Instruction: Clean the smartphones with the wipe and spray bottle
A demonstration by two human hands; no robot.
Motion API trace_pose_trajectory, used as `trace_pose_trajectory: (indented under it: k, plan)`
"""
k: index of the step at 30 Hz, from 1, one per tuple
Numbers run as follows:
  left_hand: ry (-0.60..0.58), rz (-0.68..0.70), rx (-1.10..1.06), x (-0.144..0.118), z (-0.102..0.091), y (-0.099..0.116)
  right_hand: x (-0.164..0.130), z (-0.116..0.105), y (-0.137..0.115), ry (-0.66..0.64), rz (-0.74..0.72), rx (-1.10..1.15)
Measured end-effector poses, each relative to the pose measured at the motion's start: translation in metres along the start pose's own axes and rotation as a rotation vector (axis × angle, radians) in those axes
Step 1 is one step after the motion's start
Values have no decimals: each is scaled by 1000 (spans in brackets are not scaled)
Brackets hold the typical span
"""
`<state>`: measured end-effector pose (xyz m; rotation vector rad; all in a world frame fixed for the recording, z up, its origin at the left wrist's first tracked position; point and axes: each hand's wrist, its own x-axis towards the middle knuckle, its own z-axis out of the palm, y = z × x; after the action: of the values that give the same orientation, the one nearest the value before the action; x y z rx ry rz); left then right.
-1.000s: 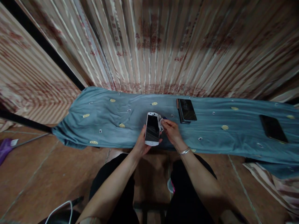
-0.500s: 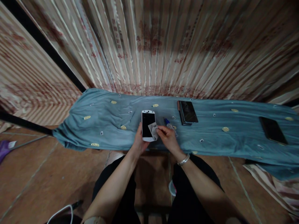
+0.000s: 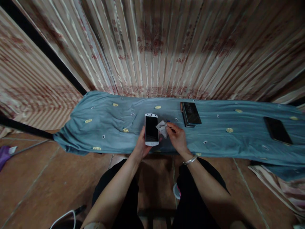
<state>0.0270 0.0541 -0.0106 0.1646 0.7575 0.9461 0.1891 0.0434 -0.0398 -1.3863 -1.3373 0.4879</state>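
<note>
My left hand is closed around the lower part of a white smartphone, its dark screen facing up. Between the fingertips of my right hand is pinched a small grey cloth, just right of the phone and apart from its screen. Behind my right hand a blue tip of a bottle or pen peeks out; the rest of it is hidden. Farther right, a stack of dark phones lies on the blue cloth cover.
The long, narrow surface under a blue patterned cover runs across the view. Another dark phone lies at its right end. Striped curtains hang behind. A white cable and a purple object are at lower left.
My right hand has drawn the grey cloth off the phone's screen, to the right. The blue-tipped item is now mostly covered by that hand. My left hand still holds the phone in place.
</note>
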Motion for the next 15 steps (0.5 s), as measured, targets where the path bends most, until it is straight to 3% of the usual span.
trace_pose_trajectory:
  k: [6, 11, 15]
  plan:
    - [-31, -73, 70, -4, 1, -14, 13, -6, 4, 52, -132, -171]
    - [-1, -51, 110, -7, 3, -21, 10, 1, 2, -22, -330, -351]
    - [-21, -13, 109, -7, 2, -24, 5, 9, 1, -53, -358, -399]
